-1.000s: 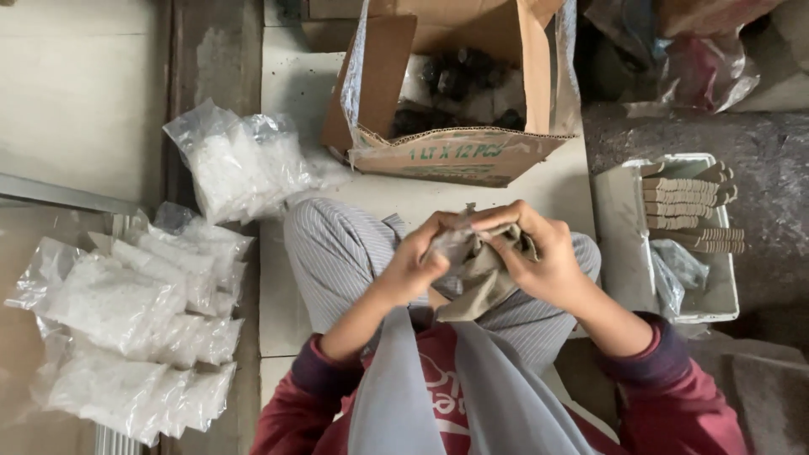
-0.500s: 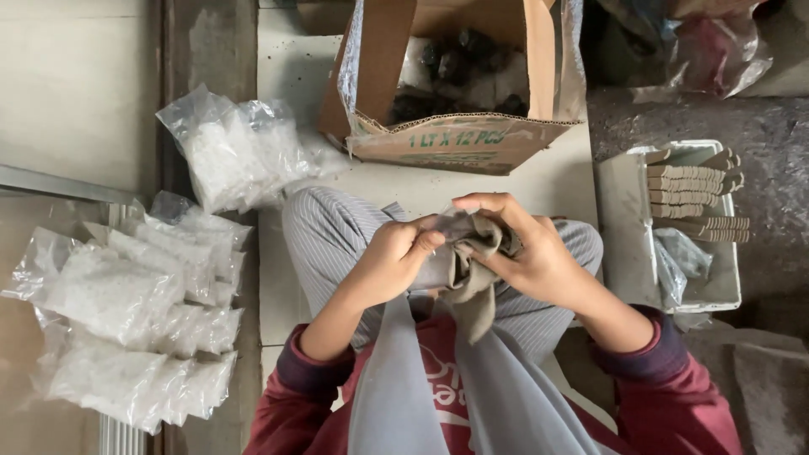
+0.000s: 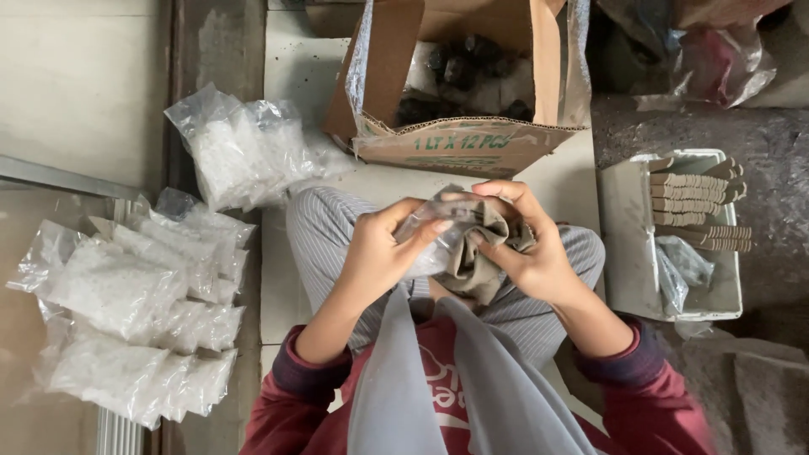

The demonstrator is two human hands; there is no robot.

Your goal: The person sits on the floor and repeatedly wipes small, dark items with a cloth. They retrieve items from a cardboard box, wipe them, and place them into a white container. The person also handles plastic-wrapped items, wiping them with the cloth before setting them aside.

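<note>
Cardboard box (image 3: 472,143) ahead of knees; filled bags (image 3: 126,312) left; tray (image 3: 674,244) right.

Both forearms rose from maroon sleeves and met above the lap. The left hand (image 3: 379,253) curled inward, its thumb stretched toward the right hand (image 3: 527,248). The right hand's fingers (image 3: 506,192) arched over, bent at the knuckles, both hands closed in a grip.

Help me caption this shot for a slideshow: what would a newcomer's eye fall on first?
The two hands at centre, left hand and right hand, together gripping a clear plastic bag and an olive cloth over striped knees. Above them stands an open cardboard box of dark pieces; at the left lie heaps of filled clear bags.
</note>
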